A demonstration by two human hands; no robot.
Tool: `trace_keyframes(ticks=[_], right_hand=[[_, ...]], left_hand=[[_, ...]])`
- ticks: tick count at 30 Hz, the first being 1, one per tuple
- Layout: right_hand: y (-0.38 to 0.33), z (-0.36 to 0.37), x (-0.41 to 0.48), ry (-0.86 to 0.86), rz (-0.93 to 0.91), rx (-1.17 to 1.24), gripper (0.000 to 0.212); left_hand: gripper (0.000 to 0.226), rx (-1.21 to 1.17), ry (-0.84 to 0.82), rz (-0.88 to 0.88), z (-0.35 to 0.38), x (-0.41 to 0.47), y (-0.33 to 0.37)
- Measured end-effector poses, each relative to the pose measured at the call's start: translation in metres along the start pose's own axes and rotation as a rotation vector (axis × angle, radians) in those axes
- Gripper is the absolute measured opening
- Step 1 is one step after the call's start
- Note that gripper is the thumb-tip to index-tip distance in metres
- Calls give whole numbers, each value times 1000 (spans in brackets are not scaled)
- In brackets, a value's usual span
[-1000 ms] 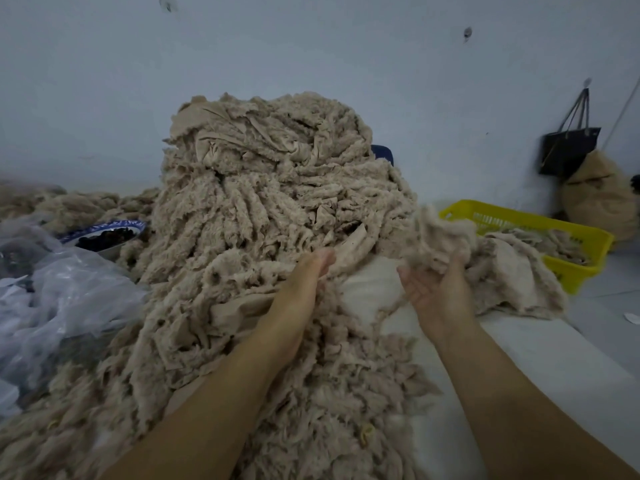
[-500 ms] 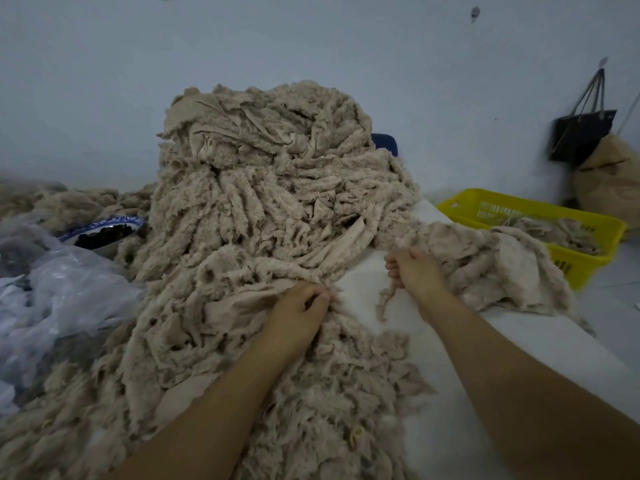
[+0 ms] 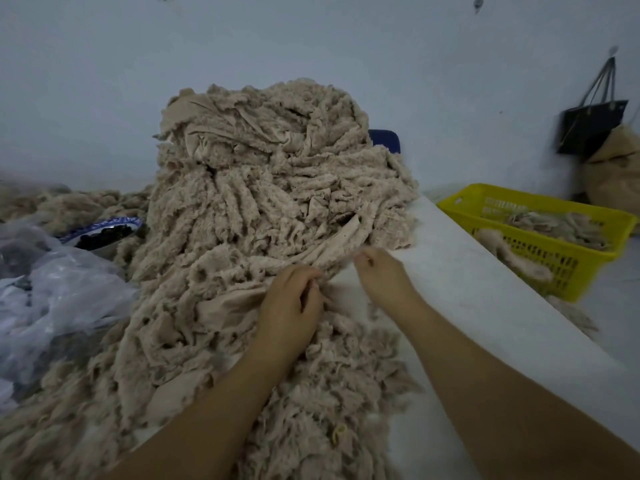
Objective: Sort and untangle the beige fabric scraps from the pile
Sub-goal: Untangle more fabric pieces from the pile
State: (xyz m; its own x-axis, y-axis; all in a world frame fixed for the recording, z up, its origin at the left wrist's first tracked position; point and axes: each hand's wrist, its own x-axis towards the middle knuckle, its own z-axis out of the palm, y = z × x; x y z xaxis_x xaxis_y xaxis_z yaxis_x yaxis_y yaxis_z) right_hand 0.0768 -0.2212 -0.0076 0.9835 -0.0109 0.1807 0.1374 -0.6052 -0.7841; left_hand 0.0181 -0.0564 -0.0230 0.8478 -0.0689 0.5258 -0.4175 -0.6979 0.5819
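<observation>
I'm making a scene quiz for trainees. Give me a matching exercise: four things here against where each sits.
Things: 1 yellow plastic basket; 2 black handled bag; 3 blue-rimmed bowl; 4 crumpled clear plastic sheeting.
Places: A hanging on the wall; B far left, nearer than the bowl; C right of the white table; D left of the tall beige scrap pile.
Pairs: 1-C; 2-A; 3-D; 4-B.

Small textile workshop, prob. My table point(image 3: 467, 289) is heaped w/ beige scraps point(image 3: 270, 188); yellow crate point(image 3: 533, 199) holds more. Bare painted wall point(image 3: 311, 46) behind.
</observation>
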Motion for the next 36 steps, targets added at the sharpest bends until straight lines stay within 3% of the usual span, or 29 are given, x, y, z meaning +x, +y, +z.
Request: trace_keyframes(ticks=[3,6,13,17,20,22,24,26,30,33,36], right_hand=[[-13,20,-18,-64,-33,33,33],[-21,33,-32,-158,-103,-10,35],[-10,48,-40,-230,-249,-197,20],[-9,50,-40,-225,-266,-267,13],[-11,48,-43,-164,-234,-269,29],[-10,47,-45,-100,-185,-204,27],[-9,44,-47,-53,-142,-91,21],[-12,38,-51,-62,-140,-5,24],[-20,30,-64,-53,-233,93,34],[-20,29,-65,4,-266,109,35],[-14,24,-60,97,-188,91,38]], left_hand=[[29,137,125,39,-7,-1,-5],[37,229,167,-73,-18,2,-16],[35,541,-249,-312,-36,5,-33],[16,143,-154,-360,-50,17,-26],[19,-139,-83,-342,-56,28,-11],[18,-101,-58,-251,-61,33,-9],[17,103,-88,-154,-64,34,-17],[34,328,-180,-89,-59,29,-28],[41,240,-350,-170,-34,18,-45],[32,148,-226,-320,-28,22,-55],[26,71,-58,-290,-27,18,-56]])
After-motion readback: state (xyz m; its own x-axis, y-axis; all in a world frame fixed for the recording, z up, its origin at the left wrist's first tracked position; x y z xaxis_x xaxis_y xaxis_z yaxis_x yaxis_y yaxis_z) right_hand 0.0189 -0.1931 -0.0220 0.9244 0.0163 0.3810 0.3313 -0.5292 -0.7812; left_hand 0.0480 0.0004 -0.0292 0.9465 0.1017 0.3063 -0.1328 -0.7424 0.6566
